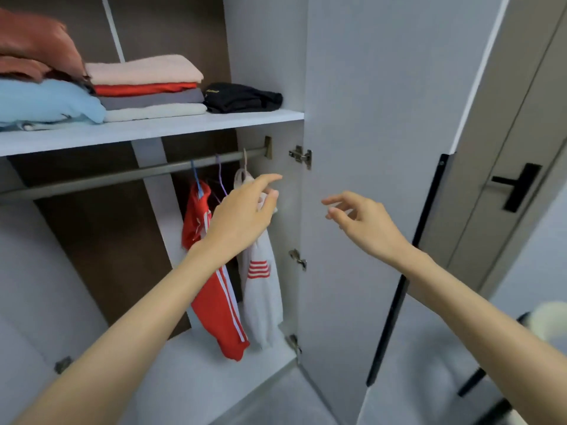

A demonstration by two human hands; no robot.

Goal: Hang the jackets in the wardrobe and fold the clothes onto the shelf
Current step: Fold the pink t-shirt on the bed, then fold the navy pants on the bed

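Centre frame, the left hand [242, 216] is at the white jacket [264, 305] hanging on the rail [122, 177] beside the red jacket [216, 299]; whether it pinches cloth, I cannot tell. The right hand [363, 223] is spread, empty. Upper left, folded clothes [147, 87] lie on the shelf [159, 130].

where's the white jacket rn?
Head view, right end of the rail: the white jacket hangs beside the wardrobe's right wall, right of the red jacket, its top behind the left hand.

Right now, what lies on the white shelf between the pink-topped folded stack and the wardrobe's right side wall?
A folded black garment, on the white shelf beside the pink-topped folded stack; seen in the head view.
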